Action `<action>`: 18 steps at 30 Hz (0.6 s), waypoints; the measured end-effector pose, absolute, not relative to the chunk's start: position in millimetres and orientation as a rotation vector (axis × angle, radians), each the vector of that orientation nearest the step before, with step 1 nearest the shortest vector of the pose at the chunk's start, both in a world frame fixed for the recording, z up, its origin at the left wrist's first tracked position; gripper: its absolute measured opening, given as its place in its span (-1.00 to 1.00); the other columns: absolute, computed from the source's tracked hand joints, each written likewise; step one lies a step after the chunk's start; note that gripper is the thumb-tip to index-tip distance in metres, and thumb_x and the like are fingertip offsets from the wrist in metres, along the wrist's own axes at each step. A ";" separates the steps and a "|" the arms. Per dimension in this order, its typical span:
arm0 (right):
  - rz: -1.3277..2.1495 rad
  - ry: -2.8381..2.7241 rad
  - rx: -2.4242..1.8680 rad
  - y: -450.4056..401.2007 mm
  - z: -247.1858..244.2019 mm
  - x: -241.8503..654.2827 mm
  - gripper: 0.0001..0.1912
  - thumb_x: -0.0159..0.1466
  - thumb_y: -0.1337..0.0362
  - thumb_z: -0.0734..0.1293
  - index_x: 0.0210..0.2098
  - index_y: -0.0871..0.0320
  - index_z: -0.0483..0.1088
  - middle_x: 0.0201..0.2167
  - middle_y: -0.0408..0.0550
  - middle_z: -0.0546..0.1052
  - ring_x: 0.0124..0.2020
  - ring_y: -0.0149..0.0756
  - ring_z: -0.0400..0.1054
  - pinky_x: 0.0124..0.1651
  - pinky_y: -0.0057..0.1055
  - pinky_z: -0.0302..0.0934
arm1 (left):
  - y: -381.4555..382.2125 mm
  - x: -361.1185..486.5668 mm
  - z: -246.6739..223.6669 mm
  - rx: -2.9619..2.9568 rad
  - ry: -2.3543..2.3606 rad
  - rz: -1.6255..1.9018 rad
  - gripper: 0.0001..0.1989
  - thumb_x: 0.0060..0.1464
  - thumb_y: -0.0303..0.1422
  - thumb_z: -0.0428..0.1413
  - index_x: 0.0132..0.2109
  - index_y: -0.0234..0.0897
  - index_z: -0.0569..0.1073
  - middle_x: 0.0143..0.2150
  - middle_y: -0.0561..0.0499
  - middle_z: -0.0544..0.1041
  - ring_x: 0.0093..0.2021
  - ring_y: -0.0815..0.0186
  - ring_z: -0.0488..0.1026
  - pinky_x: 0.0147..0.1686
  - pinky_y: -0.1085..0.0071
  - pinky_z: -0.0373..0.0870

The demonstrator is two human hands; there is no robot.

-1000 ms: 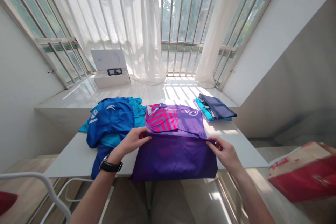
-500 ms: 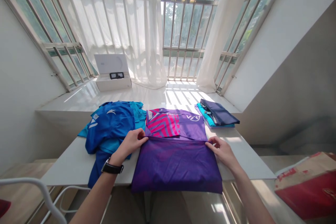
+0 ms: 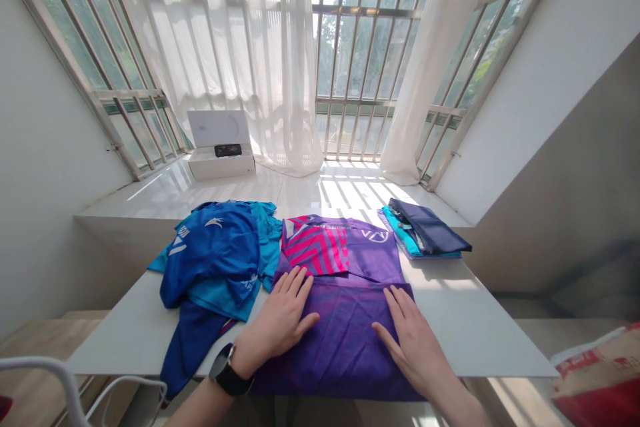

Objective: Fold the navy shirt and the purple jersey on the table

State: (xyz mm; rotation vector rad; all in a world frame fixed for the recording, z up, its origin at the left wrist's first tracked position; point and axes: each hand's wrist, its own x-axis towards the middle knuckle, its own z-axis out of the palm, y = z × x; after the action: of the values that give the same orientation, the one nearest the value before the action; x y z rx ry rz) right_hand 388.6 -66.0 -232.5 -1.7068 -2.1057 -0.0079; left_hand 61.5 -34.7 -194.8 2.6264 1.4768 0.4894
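A purple shirt (image 3: pixel 345 340) with a pink striped patch lies partly folded on the white table, its lower part hanging over the front edge. My left hand (image 3: pixel 280 313) rests flat on the left side of the fabric, fingers spread, with a black watch on the wrist. On the right side of the same shirt lies my right hand (image 3: pixel 413 340), fingers stretched out and palm down. Neither hand grips the cloth. A loose heap of blue shirts (image 3: pixel 215 253) sits just left of the purple shirt.
Folded clothes (image 3: pixel 425 230) are stacked at the table's back right. An open white box (image 3: pixel 223 163) holding a dark device stands on the window ledge (image 3: pixel 295 190). A white chair frame (image 3: pixel 45 367) is at the lower left, a red and beige bag (image 3: pixel 600 380) at the lower right.
Both hands have let go of the folded edge and now lie flat on the purple fabric, closer together. The view has shifted slightly.
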 end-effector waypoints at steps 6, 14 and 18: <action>0.051 -2.255 -1.834 -46.3 -246.5 385.4 -0.21 0.40 -0.17 0.09 0.41 0.25 0.14 0.45 0.17 0.13 0.44 0.05 0.03 0.43 0.03 0.02 | -14.0 59.0 -218.6 2.589 1.515 0.310 -0.25 0.34 0.09 -0.13 0.48 -0.24 0.04 0.50 -0.26 0.02 0.48 -0.05 -0.02 0.40 -0.03 -0.02; -0.035 -2.085 -1.594 -59.4 -235.7 401.6 -0.44 0.41 0.00 0.17 0.33 0.04 0.27 0.38 0.06 0.27 0.37 0.05 0.17 0.34 -0.01 0.20 | -41.1 47.3 -201.2 2.652 1.513 0.518 -0.35 0.33 -0.12 0.02 0.47 -0.09 0.07 0.51 -0.11 0.04 0.47 -0.01 0.01 0.38 -0.04 0.09; -0.243 -2.219 -1.289 -110.9 -261.9 433.5 -0.21 0.27 -0.11 0.33 0.42 -0.09 0.11 0.31 -0.01 0.40 0.19 0.07 0.40 0.08 -0.14 0.39 | -101.6 25.3 -217.1 2.755 1.303 0.543 -0.13 0.15 -0.08 0.20 0.49 -0.03 0.00 0.47 -0.14 0.12 0.41 -0.11 0.16 0.25 0.02 0.34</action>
State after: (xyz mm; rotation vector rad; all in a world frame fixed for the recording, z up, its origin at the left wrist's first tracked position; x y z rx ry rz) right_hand 433.5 -110.9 -261.9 -1.2886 -2.2193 -0.2435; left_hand 25.3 -101.6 -217.1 2.7547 1.3031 0.5434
